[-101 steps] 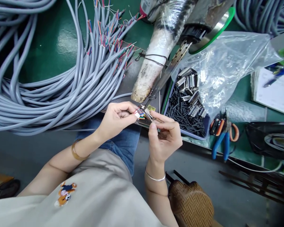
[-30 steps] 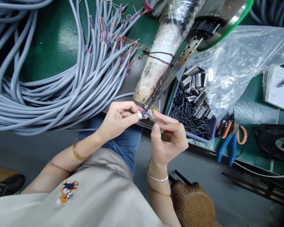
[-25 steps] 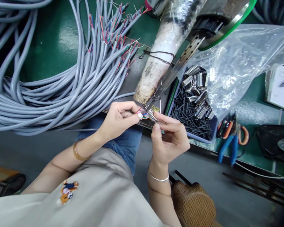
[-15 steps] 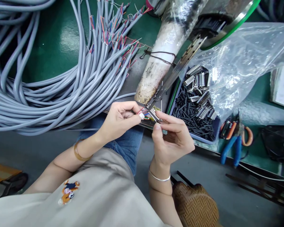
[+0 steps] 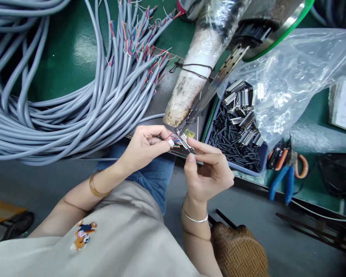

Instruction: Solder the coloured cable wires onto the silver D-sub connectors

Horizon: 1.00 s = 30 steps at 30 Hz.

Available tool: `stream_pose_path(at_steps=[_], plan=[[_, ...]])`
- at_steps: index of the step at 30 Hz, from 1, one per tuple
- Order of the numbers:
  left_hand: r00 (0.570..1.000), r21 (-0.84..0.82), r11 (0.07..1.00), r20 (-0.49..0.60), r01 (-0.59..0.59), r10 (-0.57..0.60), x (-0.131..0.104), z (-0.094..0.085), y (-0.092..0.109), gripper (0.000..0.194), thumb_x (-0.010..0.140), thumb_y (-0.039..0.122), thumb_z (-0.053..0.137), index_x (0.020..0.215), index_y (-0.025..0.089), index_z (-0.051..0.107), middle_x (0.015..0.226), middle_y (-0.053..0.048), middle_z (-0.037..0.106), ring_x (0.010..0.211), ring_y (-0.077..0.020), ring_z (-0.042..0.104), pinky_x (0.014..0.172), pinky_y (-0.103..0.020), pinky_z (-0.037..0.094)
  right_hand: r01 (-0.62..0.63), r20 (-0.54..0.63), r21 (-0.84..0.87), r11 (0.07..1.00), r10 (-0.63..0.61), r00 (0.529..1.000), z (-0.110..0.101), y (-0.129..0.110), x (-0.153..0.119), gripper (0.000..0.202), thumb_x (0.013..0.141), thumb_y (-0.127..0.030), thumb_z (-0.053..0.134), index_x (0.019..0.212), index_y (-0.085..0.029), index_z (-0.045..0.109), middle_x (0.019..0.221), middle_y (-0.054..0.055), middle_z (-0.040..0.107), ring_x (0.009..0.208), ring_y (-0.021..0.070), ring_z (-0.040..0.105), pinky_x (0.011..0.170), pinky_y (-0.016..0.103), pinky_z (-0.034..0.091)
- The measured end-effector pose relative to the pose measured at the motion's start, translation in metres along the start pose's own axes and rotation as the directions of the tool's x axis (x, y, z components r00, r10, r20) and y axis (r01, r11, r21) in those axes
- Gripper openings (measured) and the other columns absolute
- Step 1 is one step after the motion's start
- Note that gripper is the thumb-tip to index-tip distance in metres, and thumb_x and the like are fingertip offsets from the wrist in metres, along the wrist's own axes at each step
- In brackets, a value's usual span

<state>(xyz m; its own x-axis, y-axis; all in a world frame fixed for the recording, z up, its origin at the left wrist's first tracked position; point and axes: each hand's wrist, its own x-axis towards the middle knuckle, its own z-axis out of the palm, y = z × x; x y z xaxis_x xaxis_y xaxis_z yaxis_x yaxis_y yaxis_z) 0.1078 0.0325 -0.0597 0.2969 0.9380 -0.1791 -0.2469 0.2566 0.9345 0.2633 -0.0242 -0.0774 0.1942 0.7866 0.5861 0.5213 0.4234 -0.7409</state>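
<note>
My left hand (image 5: 145, 148) pinches the stripped end of a grey cable, where thin coloured wires (image 5: 172, 139) fan out at the fingertips. My right hand (image 5: 209, 169) holds a small metal connector (image 5: 185, 141) between thumb and forefinger, pressed against those wires. Both hands meet just in front of the bench edge, under the tip of a white wrapped tool (image 5: 190, 80) that slopes down from the upper right. The grey cable runs left toward the big coil.
A large coil of grey cables (image 5: 60, 96) with stripped coloured ends covers the green bench (image 5: 66, 46) at left. A blue tray (image 5: 232, 166) of black tubes and metal connectors sits right of my hands, under a clear plastic bag (image 5: 288, 73). Blue-handled pliers (image 5: 279, 179) lie further right.
The hands stay together on wires and connector, with only small finger shifts. The view has drifted slightly, so the bench things sit a little further right.
</note>
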Motion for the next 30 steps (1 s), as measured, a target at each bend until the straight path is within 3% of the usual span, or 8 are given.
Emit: stream_pose_path(at_steps=[8,22,30], plan=[[0.997,0.042,0.996,-0.016,-0.076,0.076,-0.003,0.001,-0.001,0.015,0.075,0.023,0.073,0.065,0.013,0.066,0.073,-0.004,0.067,0.06,-0.0075,0.05,0.05,-0.018,0.038,-0.088,-0.005,0.01,0.996,0.088,0.996,0.001,-0.005,0.001,0.013,0.088,-0.012,0.071,0.083,-0.021,0.062,0.107,0.004,0.08,0.096,0.0189,0.077,0.08,0.034,0.064],[0.987,0.197,0.97,-0.038,-0.144,0.154,-0.003,0.004,0.0,0.014,0.076,0.018,0.066,0.066,0.015,0.057,0.073,-0.002,0.062,0.058,-0.007,0.045,0.051,-0.02,0.036,-0.001,0.023,-0.077,0.997,0.003,1.0,0.003,-0.002,0.006,0.011,0.088,-0.012,0.071,0.087,-0.022,0.065,0.106,0.004,0.079,0.094,0.019,0.077,0.08,0.035,0.064],[0.985,0.145,0.975,-0.022,-0.165,0.17,-0.004,0.006,0.006,0.012,0.077,0.017,0.066,0.067,0.014,0.06,0.074,-0.002,0.064,0.058,-0.0062,0.046,0.05,-0.018,0.035,0.064,-0.002,-0.108,0.992,-0.065,0.998,0.005,-0.005,0.011,0.015,0.084,-0.009,0.074,0.087,-0.022,0.068,0.104,0.003,0.08,0.094,0.0189,0.077,0.078,0.034,0.065]])
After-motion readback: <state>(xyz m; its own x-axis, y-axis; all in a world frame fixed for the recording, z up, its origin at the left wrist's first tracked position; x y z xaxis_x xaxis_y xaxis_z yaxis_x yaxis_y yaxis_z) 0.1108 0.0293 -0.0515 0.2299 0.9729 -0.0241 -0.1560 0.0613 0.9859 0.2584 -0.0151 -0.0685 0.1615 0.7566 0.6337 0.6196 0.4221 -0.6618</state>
